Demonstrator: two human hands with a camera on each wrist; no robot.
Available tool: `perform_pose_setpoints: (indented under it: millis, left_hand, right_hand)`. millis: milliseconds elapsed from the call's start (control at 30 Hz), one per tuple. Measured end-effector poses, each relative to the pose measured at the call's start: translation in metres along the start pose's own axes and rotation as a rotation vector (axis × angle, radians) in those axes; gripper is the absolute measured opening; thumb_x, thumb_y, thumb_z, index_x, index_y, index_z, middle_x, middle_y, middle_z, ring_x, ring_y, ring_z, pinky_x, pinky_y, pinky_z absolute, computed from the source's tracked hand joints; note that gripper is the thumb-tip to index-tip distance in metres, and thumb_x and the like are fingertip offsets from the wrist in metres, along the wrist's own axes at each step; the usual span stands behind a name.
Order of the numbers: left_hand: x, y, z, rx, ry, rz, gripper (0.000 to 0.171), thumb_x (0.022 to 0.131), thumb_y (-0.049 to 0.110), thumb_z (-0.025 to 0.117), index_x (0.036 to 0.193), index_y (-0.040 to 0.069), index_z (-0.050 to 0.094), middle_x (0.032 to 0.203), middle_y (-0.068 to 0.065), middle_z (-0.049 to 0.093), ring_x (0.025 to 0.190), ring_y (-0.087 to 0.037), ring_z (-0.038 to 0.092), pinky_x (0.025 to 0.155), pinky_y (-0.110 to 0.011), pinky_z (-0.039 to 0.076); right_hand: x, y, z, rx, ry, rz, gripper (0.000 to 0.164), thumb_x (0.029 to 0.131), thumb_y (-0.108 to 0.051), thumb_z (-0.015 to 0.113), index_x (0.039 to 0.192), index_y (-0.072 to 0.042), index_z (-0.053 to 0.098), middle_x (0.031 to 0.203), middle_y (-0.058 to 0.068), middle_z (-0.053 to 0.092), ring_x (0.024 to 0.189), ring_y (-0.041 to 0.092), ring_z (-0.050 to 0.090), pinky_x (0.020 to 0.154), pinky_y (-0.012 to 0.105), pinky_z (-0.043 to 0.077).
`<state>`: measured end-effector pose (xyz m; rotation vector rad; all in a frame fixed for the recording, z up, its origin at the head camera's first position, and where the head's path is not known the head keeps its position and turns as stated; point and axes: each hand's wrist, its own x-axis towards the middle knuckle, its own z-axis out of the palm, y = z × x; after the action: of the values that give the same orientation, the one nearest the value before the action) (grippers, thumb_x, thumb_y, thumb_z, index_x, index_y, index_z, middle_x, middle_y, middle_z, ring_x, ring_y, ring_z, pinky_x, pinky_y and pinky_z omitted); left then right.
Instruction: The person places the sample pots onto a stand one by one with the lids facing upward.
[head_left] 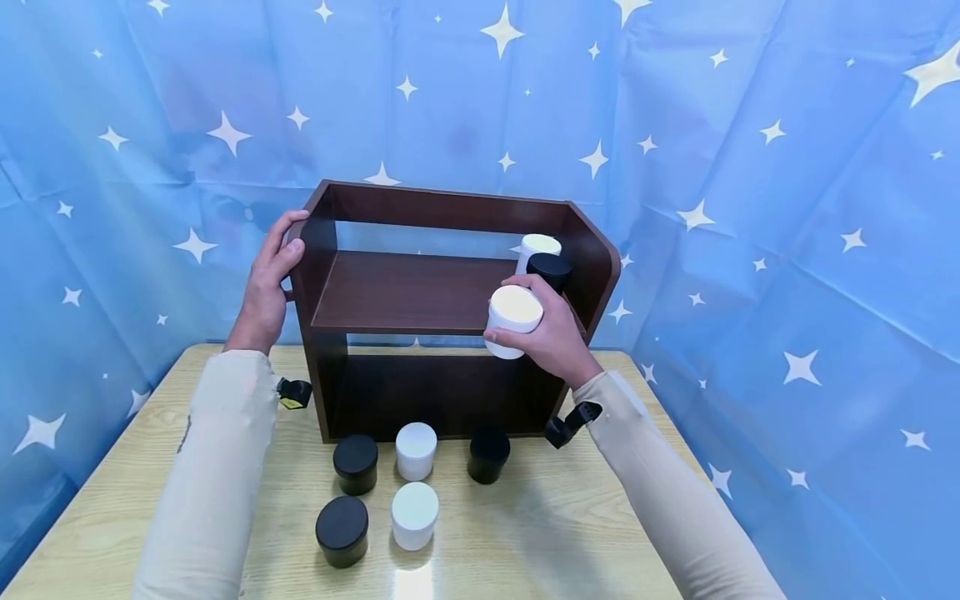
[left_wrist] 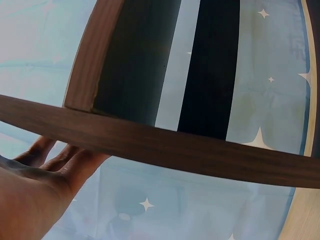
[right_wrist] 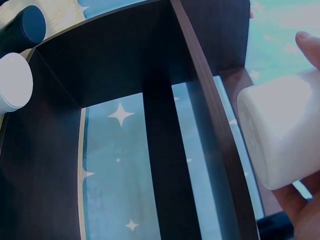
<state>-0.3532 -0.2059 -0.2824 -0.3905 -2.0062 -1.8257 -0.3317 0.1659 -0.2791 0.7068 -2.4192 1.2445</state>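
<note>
A dark brown two-tier shelf point(head_left: 405, 292) stands on the wooden table. My left hand point(head_left: 264, 287) holds its left side panel near the top, with the thumb at the front edge; in the left wrist view the fingers point(left_wrist: 82, 162) lie along the outer side, tips hidden behind the panel. My right hand point(head_left: 551, 329) grips a white lidded jar point(head_left: 514, 310) in front of the upper tier's right end; the same jar fills the right side of the right wrist view. Behind it on the upper tier stand a black jar point(head_left: 550, 268) and another white jar point(head_left: 540, 244).
Before the shelf on the table point(head_left: 585, 533) stand black jars point(head_left: 356, 463), point(head_left: 342, 531) at left, white jars point(head_left: 416, 451), point(head_left: 415, 515) in the middle and a black jar point(head_left: 488, 454) to their right. A blue star-patterned curtain point(head_left: 450, 108) hangs behind.
</note>
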Motion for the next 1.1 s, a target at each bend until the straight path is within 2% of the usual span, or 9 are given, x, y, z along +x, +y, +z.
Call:
perform_pose_setpoints:
  millis: [433, 733, 1100]
  left_hand:
    - [-0.001, 0.0, 0.001, 0.006, 0.002, -0.013, 0.047, 0.102, 0.054, 0.036, 0.148, 0.046, 0.038, 0.161, 0.001, 0.03, 0.137, -0.027, 0.032, 0.112, -0.074, 0.022]
    - [-0.005, 0.001, -0.001, -0.01, 0.015, -0.012, 0.048, 0.102, 0.053, 0.037, 0.149, 0.044, 0.039, 0.158, 0.0, 0.034, 0.131, -0.022, 0.036, 0.108, -0.069, 0.028]
    - [-0.001, 0.0, 0.001, 0.011, 0.011, -0.016, 0.047, 0.102, 0.054, 0.036, 0.149, 0.045, 0.038, 0.161, 0.001, 0.031, 0.135, -0.024, 0.033, 0.111, -0.074, 0.024]
  right_hand:
    - [0.008, 0.001, 0.006, 0.032, -0.003, 0.001, 0.069, 0.075, -0.023, 0.089, 0.132, -0.016, 0.051, 0.13, 0.008, 0.058, 0.112, 0.028, 0.054, 0.092, 0.053, 0.052]
    - [0.014, 0.007, 0.013, 0.043, 0.01, -0.002, 0.067, 0.076, -0.023, 0.087, 0.132, -0.014, 0.051, 0.129, 0.01, 0.058, 0.112, 0.028, 0.054, 0.093, 0.052, 0.052]
    - [0.021, 0.009, 0.01, 0.036, 0.031, 0.031, 0.065, 0.079, -0.026, 0.086, 0.132, -0.014, 0.05, 0.129, 0.01, 0.058, 0.111, 0.03, 0.055, 0.091, 0.052, 0.054]
